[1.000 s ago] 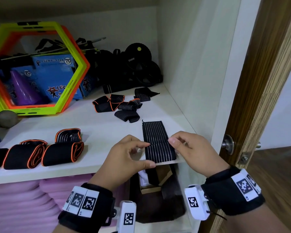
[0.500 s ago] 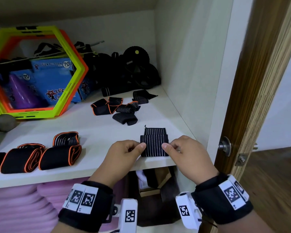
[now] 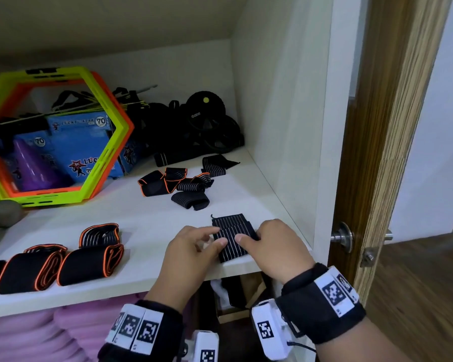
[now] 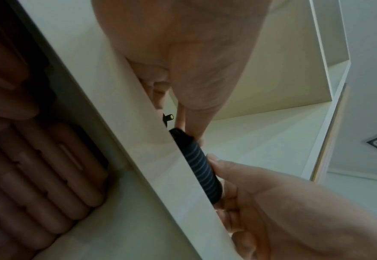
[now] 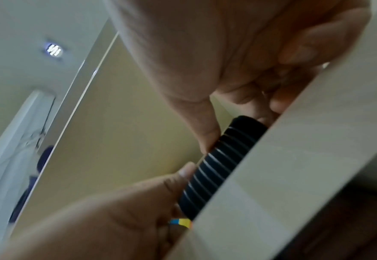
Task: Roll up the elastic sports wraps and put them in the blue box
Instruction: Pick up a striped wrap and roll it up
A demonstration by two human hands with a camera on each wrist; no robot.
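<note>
A black elastic wrap with thin white stripes (image 3: 230, 231) lies near the front edge of the white shelf (image 3: 147, 220), partly rolled. My left hand (image 3: 215, 236) and right hand (image 3: 249, 235) pinch the roll from either end, thumbs on its near side. A short flat tail of the wrap lies beyond the roll. The wrist views show the roll (image 4: 199, 165) (image 5: 223, 163) from below the shelf's edge, between both thumbs. The blue box (image 3: 84, 142) stands at the back left, behind the hexagon rings. Several loose wraps (image 3: 178, 184) lie mid-shelf.
Green and orange hexagon rings (image 3: 110, 163) lean in front of the blue box. Orange-edged rolled wraps (image 3: 63, 262) sit at the front left. Black gear (image 3: 209, 126) fills the back corner. The cabinet's side wall (image 3: 285, 126) and a door with a knob (image 3: 341, 235) stand close on the right.
The wrap lay flat and hung over the shelf's edge a second ago. Both hands have rolled it away from the edge, so the flat part is now much shorter.
</note>
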